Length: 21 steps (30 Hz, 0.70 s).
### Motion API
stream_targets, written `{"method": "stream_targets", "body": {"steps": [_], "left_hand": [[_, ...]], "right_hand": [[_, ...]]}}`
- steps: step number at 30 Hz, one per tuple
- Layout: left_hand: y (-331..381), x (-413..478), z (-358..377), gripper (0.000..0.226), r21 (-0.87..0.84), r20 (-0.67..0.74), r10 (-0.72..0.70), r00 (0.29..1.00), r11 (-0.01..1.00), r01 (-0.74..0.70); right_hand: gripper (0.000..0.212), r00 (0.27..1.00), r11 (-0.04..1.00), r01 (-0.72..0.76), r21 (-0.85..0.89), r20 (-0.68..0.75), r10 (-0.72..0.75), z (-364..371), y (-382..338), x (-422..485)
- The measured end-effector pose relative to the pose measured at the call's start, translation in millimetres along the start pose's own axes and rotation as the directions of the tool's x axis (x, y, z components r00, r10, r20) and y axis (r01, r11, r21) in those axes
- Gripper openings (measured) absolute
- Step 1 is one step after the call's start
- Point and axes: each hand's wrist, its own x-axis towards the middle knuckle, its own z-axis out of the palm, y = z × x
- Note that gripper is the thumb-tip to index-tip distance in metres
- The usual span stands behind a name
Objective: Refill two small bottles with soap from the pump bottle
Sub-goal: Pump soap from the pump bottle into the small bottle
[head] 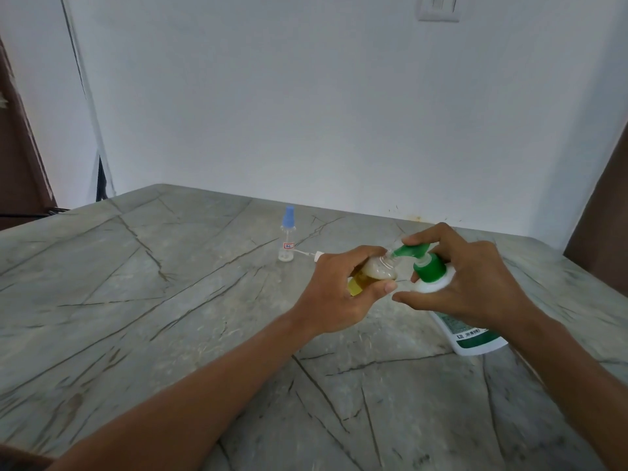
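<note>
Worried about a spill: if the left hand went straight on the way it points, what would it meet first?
Likely the pump spout of the pump bottle, at the mouth of the small bottle the left hand holds. The right hand lies just behind; depth is unclear.

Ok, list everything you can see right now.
Grey veined stone tabletop: one, grey, fills the foreground.
Small clear bottle with blue cap: one, clear, standing mid-table.
White sprayer top with tube: one, white, lying beside it.
Small uncapped bottle of yellowish liquid: one, clear, held.
White pump bottle with green pump: one, tilted, nozzle at that bottle's mouth.
White wall switch plate: one, white, top of wall.
Left hand: grips the uncapped bottle.
Right hand: grips the pump bottle.
</note>
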Motion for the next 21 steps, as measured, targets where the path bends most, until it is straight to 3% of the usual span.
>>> {"method": "stream_targets", "body": {"steps": [5, 12, 21], "left_hand": [[-2.2, -0.4, 1.6, 0.041, -0.003, 0.024, -0.001, 1.000, 1.000, 0.001], [-2.5, -0.9, 1.1, 0.044, -0.043, 0.005, -0.024, 1.000, 0.999, 0.024], [0.4, -0.4, 1.8, 0.045, -0.071, 0.002, -0.031, 1.000, 0.997, 0.031]], "right_hand": [[0.058, 1.000, 0.999, -0.002, 0.045, -0.008, 0.003, -0.4, -0.7, 0.5], [0.069, 0.999, 1.000, 0.013, -0.019, 0.038, -0.013, -2.6, -1.8, -1.3], [0.065, 1.000, 0.999, 0.016, -0.029, -0.017, -0.016, 0.7, 2.0, -0.9]]}}
